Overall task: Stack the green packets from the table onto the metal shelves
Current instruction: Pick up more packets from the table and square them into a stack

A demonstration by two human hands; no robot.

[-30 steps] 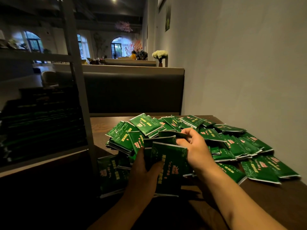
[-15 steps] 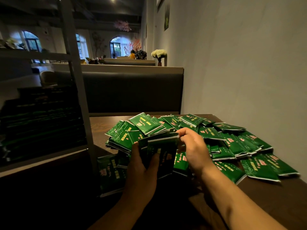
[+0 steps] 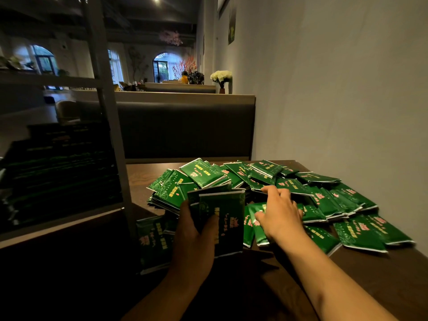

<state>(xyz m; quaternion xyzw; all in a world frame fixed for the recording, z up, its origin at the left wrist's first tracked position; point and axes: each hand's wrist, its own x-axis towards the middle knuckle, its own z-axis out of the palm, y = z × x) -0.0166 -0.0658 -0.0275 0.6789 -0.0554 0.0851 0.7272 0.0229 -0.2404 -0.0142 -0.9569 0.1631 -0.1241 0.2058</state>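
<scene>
Left hand (image 3: pixel 196 237) grips a squared-up bundle of green packets (image 3: pixel 222 218) upright, thumb across the front, likely to keep collected ones aligned for shelving. Right hand (image 3: pixel 280 216), fingers spread and relaxed, reaches onto the loose packet pile (image 3: pixel 324 200) on the bench (image 3: pixel 382 274), holding nothing yet. Metal shelves (image 3: pixel 102 84) stand left, dark stacks already on them.

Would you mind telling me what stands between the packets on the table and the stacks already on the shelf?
In the head view, only the shelf's grey metal upright post separates the table pile from the shelved stacks.
</scene>
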